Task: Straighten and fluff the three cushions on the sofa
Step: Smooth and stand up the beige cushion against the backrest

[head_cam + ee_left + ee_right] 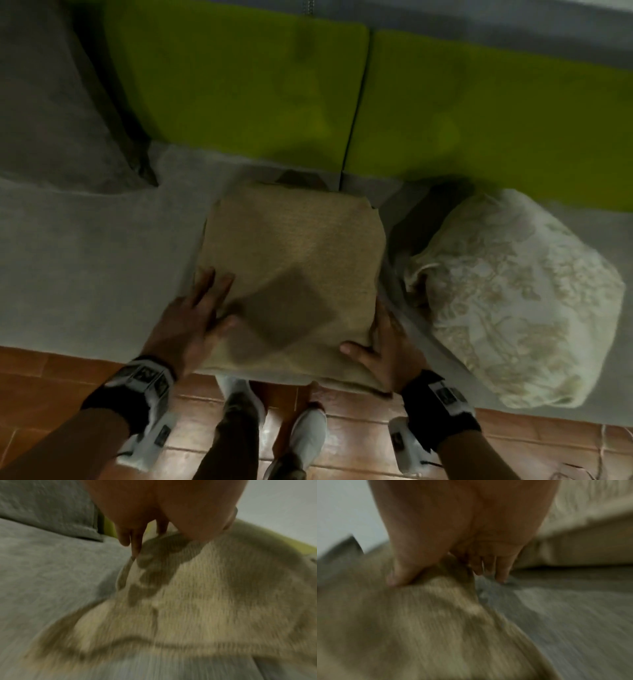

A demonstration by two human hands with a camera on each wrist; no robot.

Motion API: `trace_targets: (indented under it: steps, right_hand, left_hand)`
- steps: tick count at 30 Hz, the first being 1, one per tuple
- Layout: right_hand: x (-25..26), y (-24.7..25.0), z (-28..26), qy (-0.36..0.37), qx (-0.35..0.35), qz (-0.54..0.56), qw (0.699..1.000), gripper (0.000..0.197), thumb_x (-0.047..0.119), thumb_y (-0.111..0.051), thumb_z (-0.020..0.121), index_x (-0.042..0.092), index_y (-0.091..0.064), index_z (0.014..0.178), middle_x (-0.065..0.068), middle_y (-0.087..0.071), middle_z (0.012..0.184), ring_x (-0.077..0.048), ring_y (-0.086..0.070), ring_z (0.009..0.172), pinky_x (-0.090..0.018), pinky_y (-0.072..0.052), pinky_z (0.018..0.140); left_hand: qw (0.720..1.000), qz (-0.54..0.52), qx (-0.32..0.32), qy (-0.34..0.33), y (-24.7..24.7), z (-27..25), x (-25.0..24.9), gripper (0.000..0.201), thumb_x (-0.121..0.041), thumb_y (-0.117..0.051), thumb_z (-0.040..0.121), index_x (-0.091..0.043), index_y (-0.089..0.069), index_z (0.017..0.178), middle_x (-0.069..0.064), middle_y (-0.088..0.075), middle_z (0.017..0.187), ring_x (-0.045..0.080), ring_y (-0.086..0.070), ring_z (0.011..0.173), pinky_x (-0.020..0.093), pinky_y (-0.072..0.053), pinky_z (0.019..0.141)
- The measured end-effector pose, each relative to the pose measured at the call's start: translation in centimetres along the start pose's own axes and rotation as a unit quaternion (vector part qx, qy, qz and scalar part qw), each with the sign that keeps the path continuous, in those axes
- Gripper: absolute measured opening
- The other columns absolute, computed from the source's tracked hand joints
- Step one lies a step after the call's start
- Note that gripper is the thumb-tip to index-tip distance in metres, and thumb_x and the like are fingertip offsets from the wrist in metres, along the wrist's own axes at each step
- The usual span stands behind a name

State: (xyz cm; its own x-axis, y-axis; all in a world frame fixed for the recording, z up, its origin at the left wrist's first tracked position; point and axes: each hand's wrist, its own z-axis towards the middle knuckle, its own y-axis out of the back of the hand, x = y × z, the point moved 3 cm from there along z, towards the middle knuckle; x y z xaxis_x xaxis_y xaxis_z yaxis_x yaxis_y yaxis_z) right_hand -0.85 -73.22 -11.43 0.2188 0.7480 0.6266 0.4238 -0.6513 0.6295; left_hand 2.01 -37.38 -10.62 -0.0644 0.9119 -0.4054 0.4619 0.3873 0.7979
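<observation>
Head view shows a tan cushion (291,274) lying flat on the grey sofa seat (96,260), in front of the green back pads (239,89), with a cream patterned cushion (513,294) just beside it on the right; a third cushion is not in sight. The left hand (195,318) lies spread on the tan cushion's near left corner, fingers straight and pressing down. The right hand (383,346) cups the near right edge, thumb on top and fingers down along the side. Left wrist view, blurred, shows the left hand's fingers (135,539) straight and reaching over the cushion's edge to the seat, with the fabric creased below them. Right wrist view, also blurred, shows the thumb (397,574) pressed on top of the tan fabric while the fingers (501,572) point down beside the edge onto the seat; whether they tuck underneath I cannot tell. The step looks like squaring and plumping this cushion. To do it well, both hands should take opposite sides evenly, squeeze inward to push the filling toward the middle, then stand it upright against the green pads with the corners pulled out.
</observation>
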Motion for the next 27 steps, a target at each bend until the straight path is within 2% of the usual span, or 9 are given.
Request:
trace_targets:
  steps: [2, 4, 7, 11, 15, 18, 22, 25, 27]
  right_hand:
    - [2.0, 2.9, -0.1, -0.008, -0.017, 0.032, 0.999, 0.109, 0.089, -0.049, 0.078, 0.042, 0.006, 0.16, 0.011, -0.003, 0.171, -0.01, -0.01, 0.154, -0.043, -0.016, 0.126]
    - [4.3, 6.2, 1.0, -0.012, -0.077, 0.031, 0.997, 0.094, 0.085, -0.035, 0.086, 0.039, -0.001, 0.161, 0.017, -0.003, 0.168, -0.005, -0.006, 0.153, -0.039, -0.011, 0.127]
    - [8.6, 9.4, 4.7, 0.102, -0.169, -0.081, 0.977, 0.077, 0.071, -0.023, 0.098, 0.028, -0.018, 0.162, 0.005, -0.016, 0.169, -0.013, -0.008, 0.156, -0.04, -0.012, 0.128]
    - [10.6, 6.0, 11.1, 0.19, -0.037, -0.243, 0.95, 0.074, 0.076, -0.012, 0.096, 0.04, -0.008, 0.161, -0.001, -0.008, 0.171, -0.03, 0.0, 0.158, -0.057, -0.005, 0.125]
    - [7.7, 3.9, 13.5, 0.127, 0.04, -0.291, 0.947, 0.074, 0.078, -0.021, 0.095, 0.052, 0.011, 0.156, 0.009, 0.019, 0.169, -0.026, 0.021, 0.155, -0.059, 0.003, 0.124]
    - [5.3, 4.5, 14.1, 0.046, 0.082, -0.264, 0.96, 0.079, 0.086, -0.023, 0.089, 0.06, 0.02, 0.15, 0.014, 0.033, 0.164, -0.022, 0.032, 0.151, -0.057, 0.009, 0.124]
    - [3.9, 4.1, 15.3, -0.035, 0.091, -0.206, 0.974, 0.089, 0.093, -0.026, 0.081, 0.06, 0.023, 0.148, 0.016, 0.033, 0.164, -0.019, 0.025, 0.153, -0.056, 0.004, 0.123]
    - [3.8, 4.7, 16.1, -0.103, 0.045, -0.103, 0.988, 0.093, 0.093, -0.025, 0.08, 0.053, 0.011, 0.156, 0.011, 0.01, 0.171, -0.022, 0.001, 0.158, -0.058, -0.006, 0.125]
    - [3.7, 6.5, 16.4, -0.157, 0.015, -0.011, 0.987, 0.094, 0.096, -0.019, 0.078, 0.051, -0.001, 0.158, 0.003, -0.015, 0.171, -0.028, -0.023, 0.154, -0.054, -0.017, 0.124]
  left_hand:
    - [0.998, 0.005, -0.057, -0.009, 3.5, 0.8, -0.3, 0.066, -0.077, -0.018, 0.087, -0.047, -0.034, 0.144, 0.004, -0.051, 0.148, 0.03, -0.053, 0.128, 0.048, -0.032, 0.111]
    - [0.995, -0.013, -0.1, -0.002, 7.1, 2.6, -0.3, 0.083, -0.079, -0.011, 0.087, -0.026, -0.054, 0.135, 0.013, -0.064, 0.128, 0.037, -0.059, 0.113, 0.049, -0.039, 0.103]
    - [0.99, -0.025, -0.127, -0.047, 10.3, 6.1, -2.3, 0.079, -0.068, -0.024, 0.091, -0.016, -0.043, 0.147, 0.019, -0.044, 0.147, 0.04, -0.044, 0.131, 0.047, -0.033, 0.111]
    - [0.977, 0.087, -0.055, -0.189, 8.3, 10.3, -6.6, 0.072, -0.073, -0.024, 0.093, -0.042, -0.009, 0.156, 0.006, -0.009, 0.167, 0.034, -0.014, 0.151, 0.057, -0.019, 0.119]
    - [0.969, 0.184, 0.067, -0.151, 5.1, 13.0, -4.3, 0.078, -0.089, -0.004, 0.079, -0.057, 0.026, 0.144, -0.011, 0.028, 0.162, 0.026, 0.022, 0.151, 0.056, 0.002, 0.121]
    - [0.972, 0.169, 0.096, -0.135, 5.6, 14.6, -1.3, 0.088, -0.092, -0.006, 0.076, -0.051, 0.026, 0.147, -0.011, 0.026, 0.163, 0.021, 0.013, 0.153, 0.056, -0.01, 0.121]
    - [0.971, 0.157, 0.147, -0.107, 6.5, 16.1, 1.6, 0.095, -0.093, -0.006, 0.074, -0.045, 0.022, 0.151, -0.015, 0.022, 0.163, 0.014, -0.001, 0.153, 0.053, -0.013, 0.121]
    - [0.978, 0.092, 0.162, -0.093, 7.5, 17.4, 1.6, 0.095, -0.09, -0.011, 0.077, -0.04, 0.007, 0.156, -0.009, -0.004, 0.167, 0.017, -0.019, 0.151, 0.05, -0.017, 0.12]
    - [0.988, -0.021, 0.142, -0.056, 9.1, 18.6, 0.9, 0.091, -0.088, -0.017, 0.082, -0.034, -0.022, 0.155, 0.001, -0.032, 0.161, 0.024, -0.037, 0.143, 0.043, -0.026, 0.117]
